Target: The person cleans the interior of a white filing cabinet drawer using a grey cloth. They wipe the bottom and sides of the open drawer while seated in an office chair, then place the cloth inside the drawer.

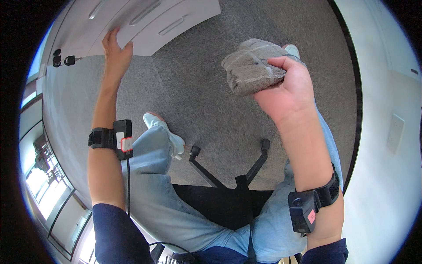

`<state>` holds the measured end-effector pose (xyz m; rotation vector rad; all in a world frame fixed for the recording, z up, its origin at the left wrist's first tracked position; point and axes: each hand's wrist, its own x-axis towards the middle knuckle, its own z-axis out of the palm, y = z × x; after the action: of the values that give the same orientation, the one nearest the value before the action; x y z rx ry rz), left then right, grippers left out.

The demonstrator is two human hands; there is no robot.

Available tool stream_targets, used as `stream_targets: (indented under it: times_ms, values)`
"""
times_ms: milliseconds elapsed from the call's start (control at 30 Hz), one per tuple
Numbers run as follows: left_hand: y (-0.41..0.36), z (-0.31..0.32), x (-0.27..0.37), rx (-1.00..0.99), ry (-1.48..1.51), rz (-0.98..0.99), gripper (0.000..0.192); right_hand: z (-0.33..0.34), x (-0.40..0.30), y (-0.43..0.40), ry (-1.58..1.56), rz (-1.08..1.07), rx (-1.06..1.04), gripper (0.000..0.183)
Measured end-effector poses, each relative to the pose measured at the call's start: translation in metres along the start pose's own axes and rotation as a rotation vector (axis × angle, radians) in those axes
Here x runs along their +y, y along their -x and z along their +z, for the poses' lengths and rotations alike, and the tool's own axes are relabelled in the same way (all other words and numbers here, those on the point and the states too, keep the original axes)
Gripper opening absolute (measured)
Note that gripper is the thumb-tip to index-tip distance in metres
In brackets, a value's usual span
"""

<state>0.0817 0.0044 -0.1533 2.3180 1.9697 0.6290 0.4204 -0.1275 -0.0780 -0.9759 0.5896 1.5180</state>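
My right hand (pixel 290 85) grips a folded brown-grey checked towel (pixel 252 67), with the thumb on top and the other fingers hidden beneath it. The towel is held above the carpet at the upper right. My left hand (pixel 117 52), its fingers apart and holding nothing, is at the front of a white drawer cabinet (pixel 145 41). Its fingertips touch or nearly touch the cabinet between the drawer handles; which of the two I cannot tell. A small bunch of black-headed keys (pixel 62 60) hangs at the cabinet's left side.
Grey carpet (pixel 204 99) lies below, with the wheeled legs of a chair (pixel 244 175) between my knees. A white wall (pixel 389 99) with a socket plate (pixel 396 131) stands at the right. A pale grey panel (pixel 72 109) curves along the left, with windows beyond. Cabled devices are strapped to both forearms.
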Motion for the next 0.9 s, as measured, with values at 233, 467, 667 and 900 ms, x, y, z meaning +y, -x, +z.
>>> stream_targets:
  times_ms: [233, 467, 667, 900]
  values:
    - [0.011, 0.041, 0.043, 0.109, -0.032, 0.154, 0.057, -0.013, -0.015, -0.008, -0.026, -0.048, 0.101, 0.034]
    - [0.005, 0.158, 0.042, -0.305, -0.048, 0.092, 0.068, -0.008, -0.016, 0.001, -0.065, -0.078, 0.086, 0.042]
    - [-0.006, 0.152, 0.047, -0.595, -0.201, -0.078, 0.083, -0.005, -0.02, 0.0, -0.097, -0.045, 0.075, 0.034]
    - [0.079, 0.121, 0.083, -0.69, -0.083, 0.043, 0.09, -0.003, -0.022, 0.0, -0.042, -0.061, 0.022, 0.034]
